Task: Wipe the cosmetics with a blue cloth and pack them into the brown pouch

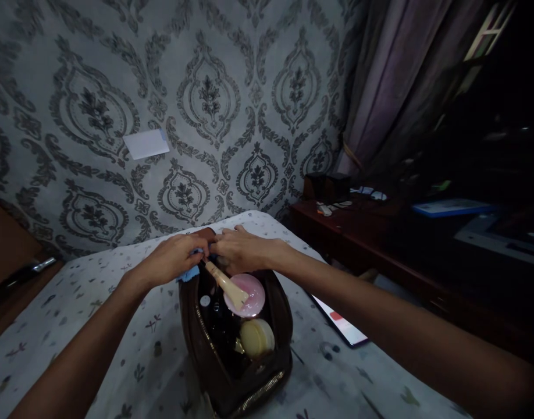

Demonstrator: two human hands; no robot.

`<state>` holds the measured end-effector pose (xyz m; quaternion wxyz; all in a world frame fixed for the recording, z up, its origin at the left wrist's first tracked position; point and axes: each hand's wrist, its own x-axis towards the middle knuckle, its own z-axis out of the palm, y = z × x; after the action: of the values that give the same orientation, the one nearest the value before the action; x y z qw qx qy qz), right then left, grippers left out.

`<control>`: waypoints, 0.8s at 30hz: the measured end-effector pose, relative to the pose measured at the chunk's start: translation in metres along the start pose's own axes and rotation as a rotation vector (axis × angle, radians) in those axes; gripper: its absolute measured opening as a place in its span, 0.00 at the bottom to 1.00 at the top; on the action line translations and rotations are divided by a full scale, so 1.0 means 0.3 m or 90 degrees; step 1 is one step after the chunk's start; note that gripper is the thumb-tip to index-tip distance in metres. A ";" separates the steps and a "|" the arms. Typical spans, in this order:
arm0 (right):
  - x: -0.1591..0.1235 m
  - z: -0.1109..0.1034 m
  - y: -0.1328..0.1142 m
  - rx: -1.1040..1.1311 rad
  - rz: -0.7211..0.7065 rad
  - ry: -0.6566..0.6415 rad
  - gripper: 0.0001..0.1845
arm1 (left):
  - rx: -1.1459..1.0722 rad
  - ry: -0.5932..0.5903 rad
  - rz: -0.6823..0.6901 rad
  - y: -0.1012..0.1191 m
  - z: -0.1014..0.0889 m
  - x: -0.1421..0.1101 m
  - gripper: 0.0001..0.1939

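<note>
One bare left hand [175, 257] comes in from the left over a bed [149, 349] with a printed white sheet. Its fingers are curled closed and seem to pinch a light blue cloth [188, 274], part of which hangs at the left edge of an open brown bag [195, 331]. The bag stands on the bed, its zip undone, its length running away from the wearer, and the hands meet at its far end.

Just right of the cloth, a pale brush [227, 285], or a tool much like one, slants over the bag's opening. Its narrow end is at the left fingertips; its long axis runs from there toward the wearer and to the right, so that its broad end is well clear of both hands. The left hand is the nearer to it, though whether those fingers grip it too I cannot tell. The broad end overlaps a round pink jar [255, 288] inside the bag; whether they touch is unclear. Nearer the wearer sits a cream jar [256, 338].

The right hand [243, 249] is close beside the left, beyond the pink jar and right of the brush's narrow end. Its fingers bend down, tips hidden, so its grip cannot be told. Farther right, a phone [343, 326] lies on the bed, partly under the right forearm's line; beyond is a dark red tabletop [358, 224].
</note>
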<state>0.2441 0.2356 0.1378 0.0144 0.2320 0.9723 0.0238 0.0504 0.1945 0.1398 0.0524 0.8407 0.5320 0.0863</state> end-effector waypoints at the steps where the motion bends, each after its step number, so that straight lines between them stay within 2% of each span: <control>1: 0.000 -0.005 0.000 0.011 0.001 -0.011 0.15 | 0.000 -0.002 -0.001 0.002 -0.002 0.000 0.11; 3: -0.006 -0.016 0.002 0.041 0.000 -0.019 0.15 | 0.006 -0.009 -0.005 0.005 -0.005 -0.001 0.11; 5: -0.021 -0.023 0.005 0.072 0.001 0.014 0.13 | 0.010 -0.013 -0.003 0.006 -0.006 0.001 0.11; 8: -0.073 -0.026 -0.004 0.101 0.006 0.143 0.10 | 0.005 -0.004 0.008 0.003 -0.004 0.004 0.12; 11: -0.168 -0.019 -0.050 0.152 0.050 0.250 0.05 | -0.011 -0.006 0.015 0.000 -0.006 0.008 0.12; 13: -0.246 -0.011 -0.099 0.209 0.071 0.220 0.04 | -0.040 -0.011 0.029 -0.002 -0.012 0.012 0.12; 17: -0.374 0.006 -0.196 0.236 0.096 0.092 0.05 | -0.095 -0.029 0.033 -0.004 -0.025 0.032 0.13; 22: -0.417 0.010 -0.243 0.242 0.104 0.050 0.11 | -0.051 -0.075 0.045 0.006 -0.037 0.070 0.13; 24: -0.413 0.004 -0.244 0.241 0.099 0.036 0.09 | 0.000 -0.109 0.059 0.019 -0.046 0.082 0.14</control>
<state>0.3218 0.1144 0.1348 -0.0586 0.3042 0.9386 -0.1515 0.0630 0.2142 0.1565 0.0936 0.8686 0.4862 0.0169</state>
